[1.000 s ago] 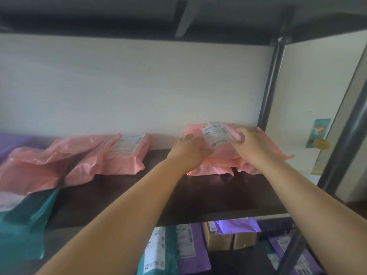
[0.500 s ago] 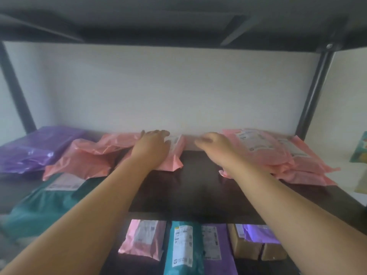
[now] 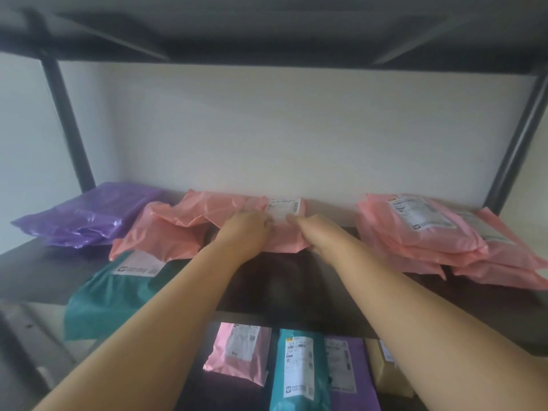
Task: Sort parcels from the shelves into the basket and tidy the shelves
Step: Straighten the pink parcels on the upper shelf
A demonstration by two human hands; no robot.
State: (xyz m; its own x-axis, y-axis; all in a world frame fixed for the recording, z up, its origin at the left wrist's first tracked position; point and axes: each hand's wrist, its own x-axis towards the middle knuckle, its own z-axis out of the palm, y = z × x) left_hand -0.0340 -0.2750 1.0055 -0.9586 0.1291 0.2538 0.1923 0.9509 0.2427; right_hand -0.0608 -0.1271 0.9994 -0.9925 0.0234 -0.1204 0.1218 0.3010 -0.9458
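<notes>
Holds a small pink plastic parcel with a white label (image 3: 286, 243) in both hands. Grips its left side with the left hand (image 3: 244, 232), fingers curled over the top. Grips its right side with the right hand (image 3: 315, 237), fingers curled over the top near the label. Neither hand wide, both closed round the parcel. Cannot tell if lifted a little or resting on the dark flat shelf board (image 3: 281, 280). Placed at the middle of the board, far back, close to the white wall (image 3: 281, 129).

Just left of it and touching: crumpled pink plastic bags (image 3: 166, 229). Further left, in the far corner: shiny purple plastic bags (image 3: 89, 215) in a pile. At the near left: a big teal plastic bag with a white label (image 3: 109, 298), partly under the crumpled pink ones and sticking out past the front edge. On the right, well apart from the held parcel: a stack of flat pink plastic parcels (image 3: 421, 241), labels facing up.

At the back corners, 2 black metal posts: left post (image 3: 65, 123) and right post (image 3: 516, 134).

Down on the lower shelf, from left to right: a little pink plastic packet (image 3: 240, 354), a teal plastic packet (image 3: 298, 369), a purple plastic packet (image 3: 347, 372) and a brown cardboard box (image 3: 385, 375), partly hidden by the right arm.
</notes>
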